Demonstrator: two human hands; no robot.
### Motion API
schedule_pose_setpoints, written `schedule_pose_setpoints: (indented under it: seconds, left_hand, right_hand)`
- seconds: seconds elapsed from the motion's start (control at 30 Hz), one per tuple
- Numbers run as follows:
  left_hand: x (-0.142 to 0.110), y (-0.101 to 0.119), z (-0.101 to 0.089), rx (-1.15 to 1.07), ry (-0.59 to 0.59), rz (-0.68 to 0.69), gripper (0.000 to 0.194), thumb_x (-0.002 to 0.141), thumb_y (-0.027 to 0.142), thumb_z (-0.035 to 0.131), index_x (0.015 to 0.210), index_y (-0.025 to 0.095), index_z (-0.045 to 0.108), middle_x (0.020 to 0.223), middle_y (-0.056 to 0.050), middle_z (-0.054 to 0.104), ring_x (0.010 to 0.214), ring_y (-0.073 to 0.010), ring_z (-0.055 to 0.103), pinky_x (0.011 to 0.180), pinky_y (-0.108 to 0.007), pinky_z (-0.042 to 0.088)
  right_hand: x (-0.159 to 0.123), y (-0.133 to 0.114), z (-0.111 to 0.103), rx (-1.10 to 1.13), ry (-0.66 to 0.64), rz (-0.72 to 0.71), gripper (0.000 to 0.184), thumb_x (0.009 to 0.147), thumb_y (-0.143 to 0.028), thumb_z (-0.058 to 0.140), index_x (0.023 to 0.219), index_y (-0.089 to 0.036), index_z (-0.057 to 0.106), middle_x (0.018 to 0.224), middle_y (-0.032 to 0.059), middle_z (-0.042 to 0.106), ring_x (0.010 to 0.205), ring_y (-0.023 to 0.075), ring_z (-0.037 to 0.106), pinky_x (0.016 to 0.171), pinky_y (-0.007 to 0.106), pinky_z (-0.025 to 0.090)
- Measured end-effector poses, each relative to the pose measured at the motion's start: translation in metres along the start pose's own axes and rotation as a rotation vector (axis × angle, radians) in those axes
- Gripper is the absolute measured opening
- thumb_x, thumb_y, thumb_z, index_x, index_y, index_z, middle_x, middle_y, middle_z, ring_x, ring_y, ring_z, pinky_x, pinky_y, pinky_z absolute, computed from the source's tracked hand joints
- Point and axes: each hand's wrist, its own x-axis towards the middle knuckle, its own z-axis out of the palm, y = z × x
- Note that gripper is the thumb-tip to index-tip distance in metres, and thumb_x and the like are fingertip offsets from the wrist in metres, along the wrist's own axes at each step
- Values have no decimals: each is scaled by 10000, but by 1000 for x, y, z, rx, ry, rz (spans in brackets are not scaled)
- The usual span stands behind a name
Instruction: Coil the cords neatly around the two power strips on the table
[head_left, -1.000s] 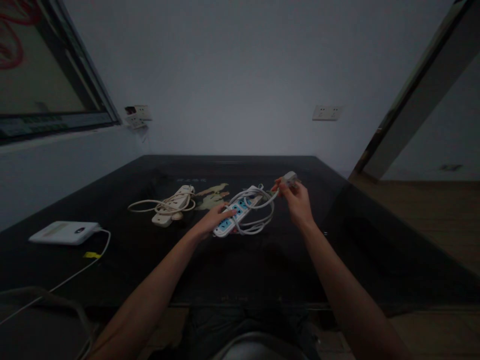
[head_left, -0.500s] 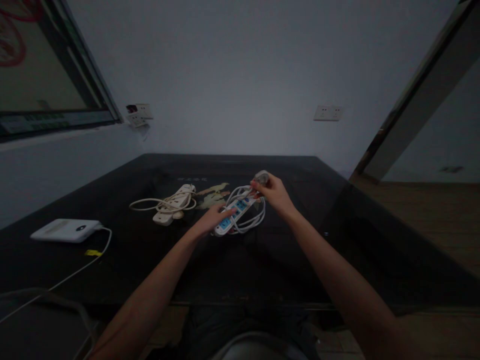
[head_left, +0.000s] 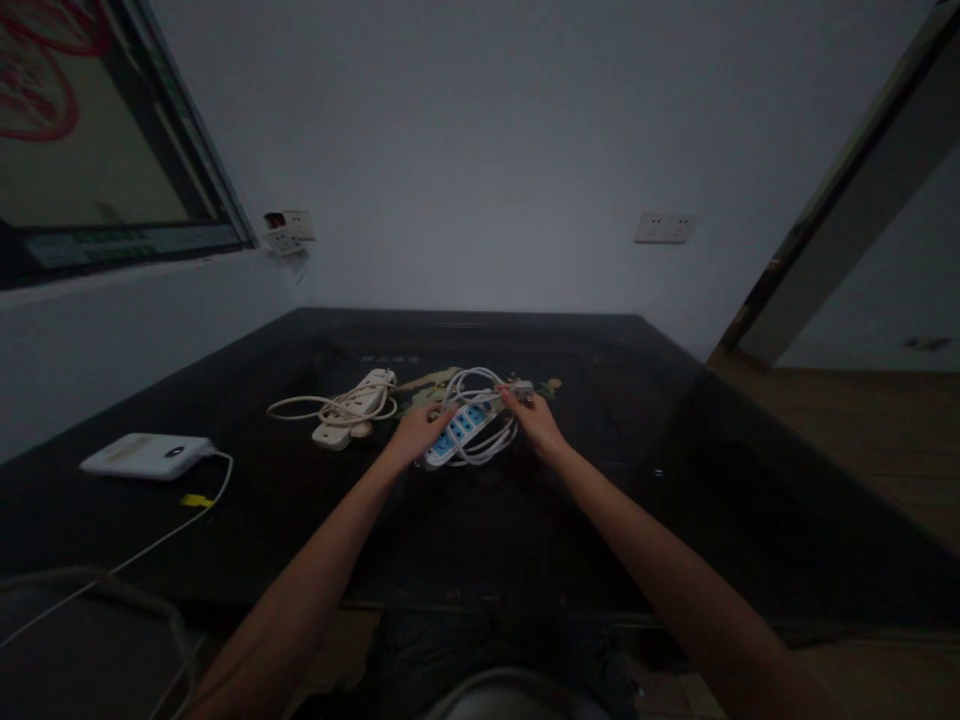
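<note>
A white power strip with blue socket faces (head_left: 463, 428) lies slanted on the dark table, its white cord (head_left: 491, 455) looped around it. My left hand (head_left: 421, 432) grips the strip's left side, thumb toward the sockets and fingers partly hidden. At the strip's far right end, my right hand (head_left: 534, 415) is closed around the cord near its pale plug (head_left: 523, 388). Left of my hands rests a second, cream power strip (head_left: 360, 404), wrapped in its own cord.
A white box-shaped device (head_left: 150, 456) with a thin white cable (head_left: 161, 540) sits on the table's left side, beside a yellow scrap (head_left: 196, 501). Wall sockets (head_left: 665, 228) are on the back wall. The glossy black table (head_left: 600, 540) reaches to that wall.
My right hand has lowered the plug toward the table beside the strip. My left thumb has drawn back from across the sockets. The view has shifted slightly.
</note>
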Motion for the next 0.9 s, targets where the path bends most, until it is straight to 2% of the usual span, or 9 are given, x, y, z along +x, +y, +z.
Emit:
schedule_pose_setpoints:
  seconds: [0.07, 0.23, 0.33, 0.43, 0.5, 0.6, 0.7, 0.9]
  left_hand:
    - [2, -1, 1, 128, 14, 25, 368, 853, 488, 488, 780, 173, 665, 728, -63, 660, 736, -235, 629, 677, -305, 449]
    - [3, -3, 5, 199, 66, 28, 428, 895, 496, 401, 759, 160, 629, 785, -98, 658, 788, -251, 623, 734, -334, 445]
    - [2, -7, 3, 168, 81, 9, 438, 884, 525, 418, 958, 145, 623, 898, -123, 673, 861, -267, 633, 772, -342, 451]
    - [-1, -14, -2, 64, 87, -56, 540, 877, 525, 447, 1235, 125, 499, 995, -148, 678, 894, -273, 646, 793, -352, 460]
    - [-2, -20, -7, 3, 109, -72, 586, 882, 509, 452, 1316, 115, 425, 1035, -162, 674, 908, -269, 652, 816, -359, 464]
    - [-1, -29, -13, -7, 173, -15, 564, 888, 486, 455, 1328, 136, 410, 1129, -161, 644, 986, -255, 636, 879, -363, 453]
    - [6, -38, -18, 79, 227, 23, 528, 890, 484, 447, 1290, 138, 438, 1167, -163, 623, 1047, -262, 610, 923, -379, 434]
    - [23, -45, -31, 170, 269, -42, 550, 890, 474, 442, 1308, 116, 428, 1176, -190, 614, 1098, -311, 586, 932, -413, 424]
  right_hand:
    - [2, 4, 5, -24, 5, 1, 473, 693, -562, 635, 966, -177, 646, 979, 70, 691, 920, 222, 632, 738, 332, 518]
    - [11, 15, 14, -89, 25, -45, 391, 701, -508, 645, 905, -175, 633, 937, 52, 682, 934, 208, 617, 902, 359, 451]
    - [18, 20, 18, -117, 7, -50, 380, 736, -519, 605, 904, -178, 626, 941, 55, 681, 949, 209, 613, 898, 355, 451]
    - [24, 26, 28, -141, -33, -38, 393, 763, -529, 571, 922, -173, 623, 937, 65, 689, 950, 210, 620, 862, 345, 470]
    - [29, 29, 39, -158, -70, -37, 396, 790, -522, 545, 943, -165, 625, 953, 73, 695, 952, 207, 628, 856, 338, 474]
    - [38, 34, 57, -204, -119, -48, 376, 835, -489, 505, 950, -153, 629, 985, 87, 698, 959, 206, 635, 859, 337, 476]
    - [50, 34, 72, -285, -164, -69, 320, 852, -434, 514, 952, -155, 635, 984, 91, 702, 950, 215, 638, 861, 357, 476]
    - [73, 22, 89, -480, -307, -181, 207, 786, -289, 637, 936, -149, 669, 989, 113, 704, 946, 251, 637, 891, 394, 458]
